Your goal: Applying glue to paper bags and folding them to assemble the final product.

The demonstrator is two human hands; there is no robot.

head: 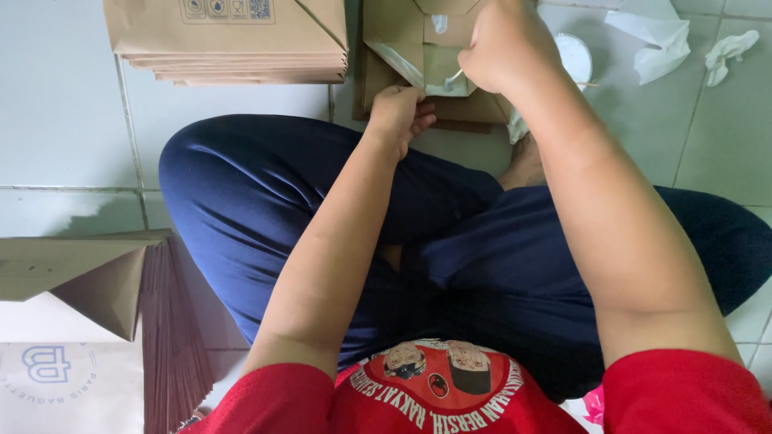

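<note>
I sit cross-legged on a tiled floor. A brown paper bag lies flat in front of my knees, its bottom flaps folded open. My left hand presses on the near edge of the bag, fingers curled over it. Closed around a thin glue stick or brush, my right hand holds its tip against a whitish glued flap of the bag.
A stack of flat brown paper bags lies at the top left. Another pile of folded bags fans out at my lower left. A small white round container and crumpled white paper lie on the tiles at the top right.
</note>
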